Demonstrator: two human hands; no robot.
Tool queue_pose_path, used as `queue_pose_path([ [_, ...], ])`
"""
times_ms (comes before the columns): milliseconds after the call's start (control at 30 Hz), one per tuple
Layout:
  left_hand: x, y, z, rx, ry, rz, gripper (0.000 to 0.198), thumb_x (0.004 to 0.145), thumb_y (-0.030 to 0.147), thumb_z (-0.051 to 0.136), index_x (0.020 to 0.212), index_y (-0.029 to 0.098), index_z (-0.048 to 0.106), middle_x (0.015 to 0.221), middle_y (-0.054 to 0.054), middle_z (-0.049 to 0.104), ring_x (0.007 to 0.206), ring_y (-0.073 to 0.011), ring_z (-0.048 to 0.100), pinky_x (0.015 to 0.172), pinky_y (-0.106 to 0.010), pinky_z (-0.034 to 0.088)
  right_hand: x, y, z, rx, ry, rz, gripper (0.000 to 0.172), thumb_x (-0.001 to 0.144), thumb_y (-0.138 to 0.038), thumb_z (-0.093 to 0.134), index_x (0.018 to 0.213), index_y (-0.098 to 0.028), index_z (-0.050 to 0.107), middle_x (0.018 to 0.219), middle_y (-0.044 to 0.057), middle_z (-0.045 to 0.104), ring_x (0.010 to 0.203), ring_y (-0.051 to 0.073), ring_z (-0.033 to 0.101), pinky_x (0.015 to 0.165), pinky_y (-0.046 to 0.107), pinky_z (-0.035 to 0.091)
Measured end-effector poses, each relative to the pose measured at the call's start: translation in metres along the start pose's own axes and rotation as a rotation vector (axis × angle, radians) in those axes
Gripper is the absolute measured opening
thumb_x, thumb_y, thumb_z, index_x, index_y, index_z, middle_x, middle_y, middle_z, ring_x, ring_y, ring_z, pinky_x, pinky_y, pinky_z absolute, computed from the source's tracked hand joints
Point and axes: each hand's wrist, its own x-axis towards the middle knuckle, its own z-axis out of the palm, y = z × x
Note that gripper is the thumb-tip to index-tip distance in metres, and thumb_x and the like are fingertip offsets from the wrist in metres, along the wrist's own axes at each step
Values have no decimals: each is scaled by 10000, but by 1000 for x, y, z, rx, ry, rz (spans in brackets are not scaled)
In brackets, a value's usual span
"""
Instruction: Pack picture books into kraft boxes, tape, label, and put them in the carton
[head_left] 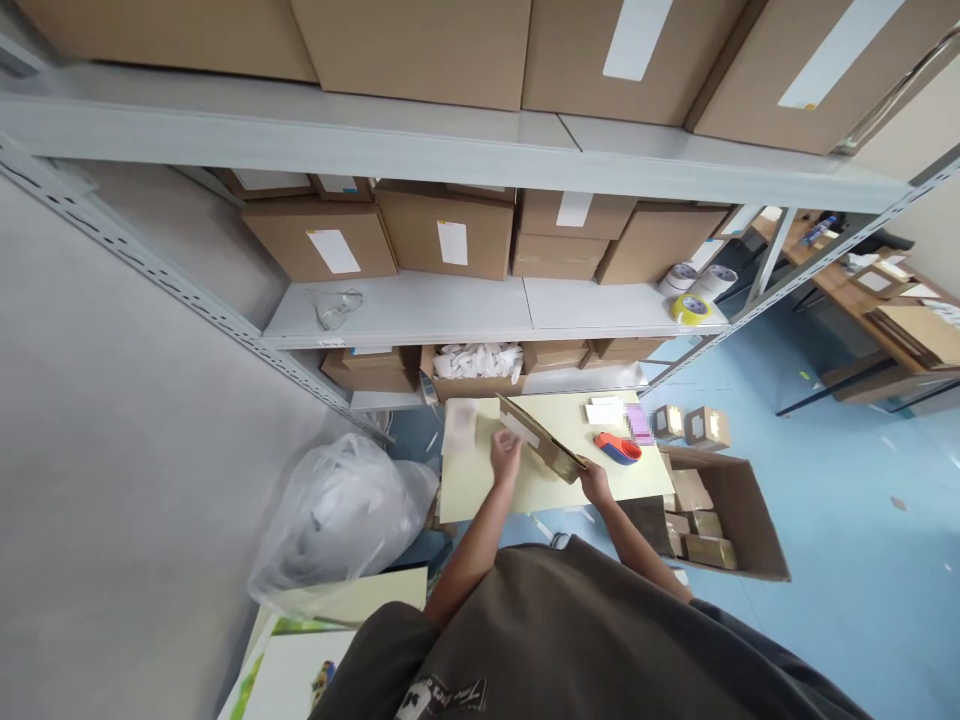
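A flat piece of brown cardboard point(556, 456), perhaps a folded carton, is tilted above the pale yellow table point(480, 497). It has a white label point(520, 425) on its face. My left hand point(506, 456) is closed at its lower left edge, beside the label, the fingertips partly hidden. With closed fingers my right hand point(595, 482) grips its lower right corner. Just beyond that hand lies a red and blue tape dispenser point(618, 448). White paper slips point(604, 410) and a purple item point(639, 424), blurred out, lie at the table's far right.
Grey shelving point(450, 305) with cardboard boxes point(444, 235) rises ahead. Tape rolls point(690, 309) stand on its middle shelf. A big open carton point(757, 520) of small boxes sits right of the table, with two small boxes point(707, 428) behind. A plastic bag point(337, 515) bulges at left.
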Motion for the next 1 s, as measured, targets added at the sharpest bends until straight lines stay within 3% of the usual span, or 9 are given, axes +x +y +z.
queue_pose_path([
  [33,16,7,-10,71,48,5,643,826,314,848,1405,234,580,1418,-152,667,1089,-243,747,941,-370,597,7,2,-8,20,-12,-12,334,833,-388,621,1004,-200,838,1079,133,830,1031,364,758,933,461,600],
  [100,47,22,-27,171,26,29,868,789,245,865,1564,265,475,1622,-163,512,1254,-288,688,1033,-398,566,18,7,-24,48,-42,-26,334,817,-406,643,1003,-204,834,1046,124,830,1037,359,747,916,464,600],
  [200,78,34,-38,220,-196,92,992,733,207,904,1613,271,452,1626,-155,515,1431,-312,573,1156,-399,483,28,17,-36,89,-68,-16,375,826,-422,634,1068,-199,814,1017,116,818,1015,339,731,885,469,602],
  [267,84,33,-38,196,-313,70,1002,731,198,900,1623,256,448,1581,-167,559,1453,-311,556,1168,-401,473,32,22,-34,140,-58,4,429,837,-422,616,1161,-192,781,1089,127,800,1014,323,721,893,474,601],
  [400,74,20,-34,145,-320,45,977,736,152,874,1617,265,466,1541,-142,596,1445,-295,565,1190,-403,464,40,31,-19,226,52,62,601,832,-393,606,1402,-205,642,1335,165,706,1137,324,683,973,513,586],
  [633,40,5,-23,37,-253,46,843,690,147,911,1480,203,623,1481,-169,654,1360,-319,636,1184,-478,492,64,25,3,270,104,95,679,875,-422,572,1520,-212,563,1513,161,625,1444,328,544,1214,531,432],
  [700,27,0,-21,74,-230,90,759,708,183,905,1430,213,674,1492,-150,653,1371,-310,627,1201,-474,478,70,18,9,285,89,184,716,860,-455,608,1535,-222,564,1509,153,636,1426,337,571,1197,512,454],
  [833,1,-8,-22,174,-155,186,622,776,249,850,1383,242,718,1610,-125,556,1421,-291,586,1156,-424,514,77,5,20,394,-63,294,636,862,-521,654,1420,-218,677,1367,127,738,1280,328,679,1106,449,535],
  [1000,-12,0,-26,304,-148,241,329,808,301,833,1127,223,818,1594,-133,576,1445,-308,571,1118,-431,534,72,6,9,477,-113,359,679,880,-566,668,1465,-222,642,1341,138,747,1194,312,718,966,428,595],
])
